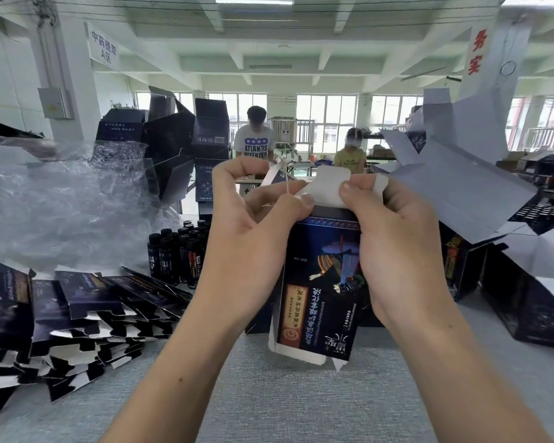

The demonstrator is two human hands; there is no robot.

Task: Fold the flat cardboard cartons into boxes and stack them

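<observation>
I hold a dark blue printed carton (320,292) upright in front of me above the grey table (285,394). My left hand (247,225) grips its upper left edge, thumb against a white end flap (328,188). My right hand (394,238) wraps the carton's upper right side and pinches the same flap with the thumb. White flaps also hang open at the carton's bottom. A heap of flat cartons (77,314) lies at the left. Folded boxes (173,145) stand stacked at the back left.
Crumpled clear plastic film (61,193) fills the left. Small dark bottles (179,254) stand behind the flat cartons. Open boxes with raised flaps (493,219) crowd the right side. Two people (255,139) work at a far table.
</observation>
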